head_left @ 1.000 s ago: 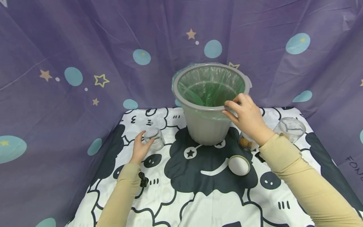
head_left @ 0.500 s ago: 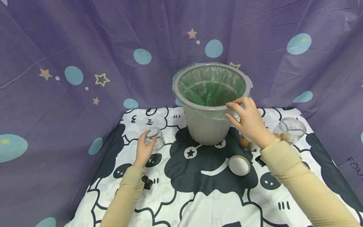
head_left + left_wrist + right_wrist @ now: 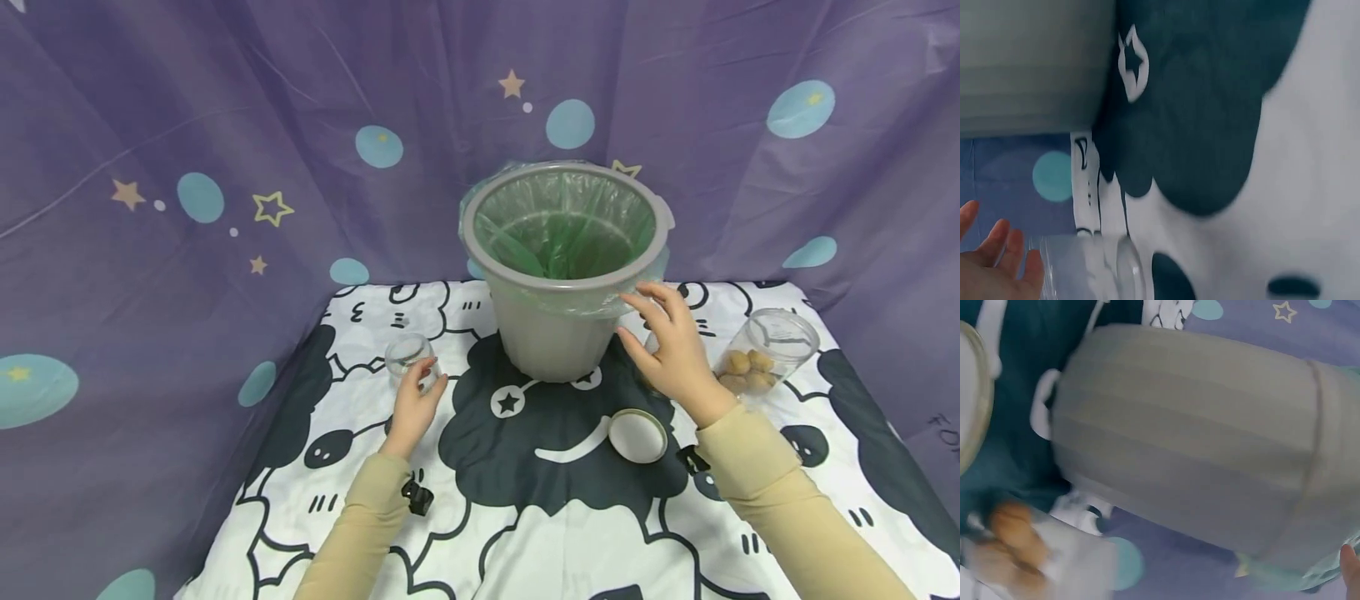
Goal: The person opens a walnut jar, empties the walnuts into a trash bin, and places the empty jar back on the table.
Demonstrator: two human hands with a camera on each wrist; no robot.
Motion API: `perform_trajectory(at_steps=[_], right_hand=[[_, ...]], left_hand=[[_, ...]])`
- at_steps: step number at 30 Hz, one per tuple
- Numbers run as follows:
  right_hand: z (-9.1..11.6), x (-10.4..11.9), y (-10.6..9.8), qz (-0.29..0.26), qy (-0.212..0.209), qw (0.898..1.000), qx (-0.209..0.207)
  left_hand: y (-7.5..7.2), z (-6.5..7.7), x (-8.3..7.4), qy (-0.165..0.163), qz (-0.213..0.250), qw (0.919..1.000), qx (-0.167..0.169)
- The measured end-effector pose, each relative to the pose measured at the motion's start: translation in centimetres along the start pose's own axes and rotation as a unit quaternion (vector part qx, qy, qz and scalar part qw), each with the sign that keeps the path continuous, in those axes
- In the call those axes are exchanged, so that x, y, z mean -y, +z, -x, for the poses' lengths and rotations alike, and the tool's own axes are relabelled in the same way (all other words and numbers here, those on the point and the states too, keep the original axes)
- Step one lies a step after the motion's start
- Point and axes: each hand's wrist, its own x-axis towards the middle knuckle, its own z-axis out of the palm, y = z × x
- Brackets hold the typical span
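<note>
My left hand (image 3: 412, 412) has loosely bent, spread fingers just in front of a small clear jar (image 3: 401, 357). The left wrist view shows the fingertips right beside the jar wall (image 3: 1085, 269); whether they touch cannot be told. My right hand (image 3: 673, 354), fingers relaxed and apart, hovers just right of a grey bin (image 3: 551, 342) lined with a green plastic bag (image 3: 585, 242). It holds nothing. Beyond this hand stands a clear jar with round brownish balls, mostly hidden in the head view; the right wrist view shows blurred balls (image 3: 1016, 540) in a jar.
At the right stands a larger clear jar (image 3: 783, 337) with several round tan balls (image 3: 738, 362). A round lid (image 3: 637, 436) lies on the patterned cloth (image 3: 555, 550) before the bin. A purple curtain (image 3: 300, 100) hangs behind.
My right hand has drawn off the bin's rim, lower and to the right. My left hand has shifted right across the front of the small jar.
</note>
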Motion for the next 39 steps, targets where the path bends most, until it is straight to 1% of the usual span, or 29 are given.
perform_trajectory(at_steps=[3,6,8,10,12,14,18,21,27,32,33,35,37,39], right_hand=[[2.0,-0.8,0.3,-0.023,0.037,0.999,-0.008],[3.8,-1.5,0.6,-0.034,0.1,0.994,0.001],[4.9,-1.9,0.7,-0.042,0.151,0.988,0.007],[5.7,-2.3,0.7,-0.048,0.205,0.977,0.008],[6.4,-2.6,0.7,-0.058,0.258,0.964,0.001],[7.1,-3.0,0.6,-0.064,0.311,0.948,-0.011],[8.3,-3.7,0.4,-0.065,0.408,0.91,-0.041],[9.0,-4.2,0.3,-0.068,0.465,0.882,-0.041],[10.0,-5.5,0.5,-0.105,0.534,0.839,0.0],[10.4,-6.7,1.0,-0.166,0.592,0.788,0.036],[10.5,-7.0,1.1,-0.178,0.598,0.78,0.042],[10.5,-7.5,1.4,-0.2,0.605,0.77,0.049],[10.6,-7.9,1.7,-0.215,0.606,0.764,0.052],[10.7,-8.3,1.9,-0.224,0.606,0.761,0.057]], left_hand=[[1.0,0.6,-0.2,0.003,0.019,0.9997,0.013],[2.0,1.3,-0.6,0.011,0.019,0.9993,0.031],[2.6,1.7,-0.7,0.021,0.017,0.9987,0.043],[3.3,2.1,-0.9,0.032,0.006,0.9979,0.055],[3.9,2.4,-1.2,0.039,-0.003,0.9968,0.069],[4.6,2.7,-1.4,0.047,-0.014,0.9951,0.086],[5.7,3.3,-2.4,0.06,-0.026,0.9904,0.122],[6.3,3.5,-3.2,0.068,-0.028,0.987,0.143],[7.2,3.6,-4.7,0.086,-0.014,0.9801,0.178],[7.6,3.6,-6.0,0.114,-0.026,0.973,0.199],[7.7,3.6,-6.3,0.12,-0.027,0.9715,0.202],[7.8,3.6,-6.8,0.137,-0.031,0.9677,0.209],[7.9,3.7,-7.4,0.149,-0.032,0.964,0.218],[8.0,3.8,-8.0,0.162,-0.031,0.96,0.226]])
